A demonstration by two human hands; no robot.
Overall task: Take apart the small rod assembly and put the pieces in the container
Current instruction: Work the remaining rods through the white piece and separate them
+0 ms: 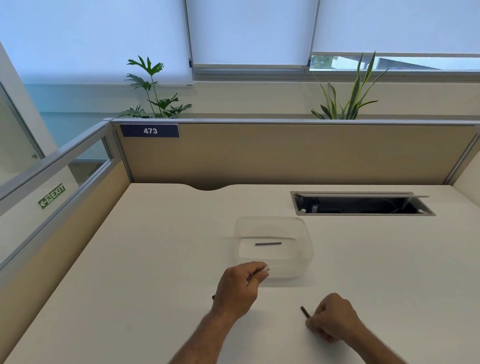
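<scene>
Pinching dark rod (305, 311), right hand (335, 318) — left hand (239, 287) closed, seemingly on pale piece (266, 268), container (307, 242) rim close.

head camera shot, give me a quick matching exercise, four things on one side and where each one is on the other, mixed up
Things:
1. grey rod
2. dark rod
3. clear container
4. cable hatch

Places:
A. in the right hand
B. set into the desk, far right
C. inside the container
D. on the desk beyond the left hand

Pairs: 1-C, 2-A, 3-D, 4-B
</scene>
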